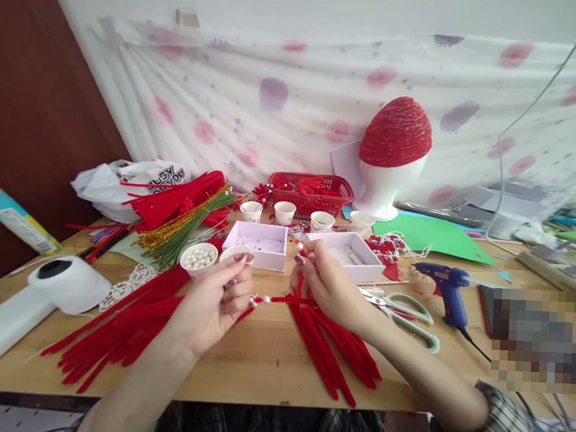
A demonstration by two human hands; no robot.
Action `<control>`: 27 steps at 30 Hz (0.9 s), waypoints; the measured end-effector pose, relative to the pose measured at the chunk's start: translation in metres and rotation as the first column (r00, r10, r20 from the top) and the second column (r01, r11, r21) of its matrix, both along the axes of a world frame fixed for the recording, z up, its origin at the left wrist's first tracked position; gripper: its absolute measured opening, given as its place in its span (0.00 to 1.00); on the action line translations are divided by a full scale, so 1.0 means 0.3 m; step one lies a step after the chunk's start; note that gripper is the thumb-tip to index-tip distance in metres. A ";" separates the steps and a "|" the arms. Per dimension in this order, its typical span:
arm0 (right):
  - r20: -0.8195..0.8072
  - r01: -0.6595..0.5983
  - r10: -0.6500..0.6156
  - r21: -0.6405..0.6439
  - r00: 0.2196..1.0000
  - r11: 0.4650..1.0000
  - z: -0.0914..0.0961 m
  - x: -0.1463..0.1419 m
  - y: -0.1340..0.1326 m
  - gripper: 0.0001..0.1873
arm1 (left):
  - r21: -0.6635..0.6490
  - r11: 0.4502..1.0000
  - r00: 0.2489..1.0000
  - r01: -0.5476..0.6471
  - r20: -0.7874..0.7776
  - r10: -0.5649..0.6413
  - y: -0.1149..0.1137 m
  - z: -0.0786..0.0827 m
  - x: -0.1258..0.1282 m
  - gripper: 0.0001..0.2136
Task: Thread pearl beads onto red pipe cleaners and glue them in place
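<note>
A red pipe cleaner (284, 299) with pearl beads (266, 299) on it spans the gap between my hands, above the table. My left hand (220, 299) is closed around its left end. Thumb and forefinger pinch together there, on something too small to make out. My right hand (327, 284) is closed on the other part, and a pearl with a red bit (300, 245) sticks up past its fingertips. Beneath the right hand lies a bundle of red pipe cleaners (327, 351). Another red bundle (120, 336) lies behind my left forearm.
Paper cups (199, 258), one full of pearls, and two lilac boxes (272, 261) of beads stand ahead. Scissors (410, 314) and a blue glue gun (445, 283) lie right. Behind are a red basket (312, 204) and a white head form (379, 188) with red wrapping.
</note>
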State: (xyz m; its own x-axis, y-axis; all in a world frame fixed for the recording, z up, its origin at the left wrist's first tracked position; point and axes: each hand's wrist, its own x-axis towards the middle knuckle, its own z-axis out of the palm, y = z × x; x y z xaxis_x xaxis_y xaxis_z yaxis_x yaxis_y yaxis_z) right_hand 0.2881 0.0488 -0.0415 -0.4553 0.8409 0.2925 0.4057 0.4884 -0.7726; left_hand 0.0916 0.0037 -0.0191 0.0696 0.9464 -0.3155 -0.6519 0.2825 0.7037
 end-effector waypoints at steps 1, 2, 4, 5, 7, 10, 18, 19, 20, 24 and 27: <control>-0.077 -0.010 -0.001 -0.155 0.997 0.988 -0.001 -0.001 0.013 0.07 | -0.006 0.999 0.999 0.032 0.033 -0.032 -0.001 -0.007 0.016 0.13; -0.140 -0.026 -0.015 -0.290 0.990 0.957 -0.001 0.001 0.024 0.08 | -0.014 0.998 0.996 0.060 0.062 -0.059 -0.001 -0.015 0.031 0.13; -0.252 -0.076 -0.053 -0.473 0.966 0.878 -0.002 0.012 0.037 0.10 | -0.041 0.996 0.991 0.076 0.115 -0.071 0.000 -0.028 0.057 0.14; -0.296 -0.107 -0.061 -0.519 0.953 0.848 -0.003 0.019 0.041 0.11 | -0.064 0.996 0.988 0.069 0.142 -0.059 0.001 -0.032 0.069 0.17; -0.388 -0.195 -0.038 -0.542 0.921 0.817 -0.010 0.031 0.045 0.14 | -0.109 0.994 0.983 0.026 0.182 -0.006 -0.001 -0.034 0.092 0.20; -0.484 -0.315 0.044 -0.496 0.874 0.809 -0.027 0.036 0.048 0.20 | -0.144 0.987 0.981 -0.065 0.169 0.090 -0.007 -0.037 0.124 0.17; -0.518 -0.392 0.126 -0.444 0.846 0.806 -0.047 0.021 0.029 0.19 | -0.093 0.996 0.961 -0.013 0.273 0.038 -0.001 -0.097 0.115 0.19; -0.516 -0.401 0.137 -0.444 0.845 0.801 -0.048 0.020 0.024 0.19 | -0.101 0.995 0.961 0.001 0.274 0.027 0.004 -0.105 0.112 0.19; -0.512 -0.412 0.152 -0.444 0.845 0.796 -0.048 0.020 0.020 0.19 | -0.108 0.994 0.964 0.003 0.264 0.026 0.008 -0.112 0.111 0.20; -0.486 -0.396 0.134 -0.488 0.864 0.778 -0.054 0.015 0.004 0.20 | -0.106 0.994 0.978 -0.030 0.203 0.051 0.025 -0.138 0.121 0.17; -0.471 -0.360 0.084 -0.534 0.878 0.765 -0.058 0.008 -0.007 0.21 | -0.077 0.996 0.987 -0.039 0.154 0.050 0.024 -0.153 0.127 0.14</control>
State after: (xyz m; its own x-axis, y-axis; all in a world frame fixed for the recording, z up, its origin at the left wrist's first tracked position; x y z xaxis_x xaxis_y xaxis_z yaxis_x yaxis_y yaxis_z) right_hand 0.2904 0.0467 -0.0589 -0.6097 0.7921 -0.0294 -0.0636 -0.0858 -0.9943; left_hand 0.1297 0.0109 -0.0650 0.0818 0.9242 -0.3731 -0.7651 0.2981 0.5707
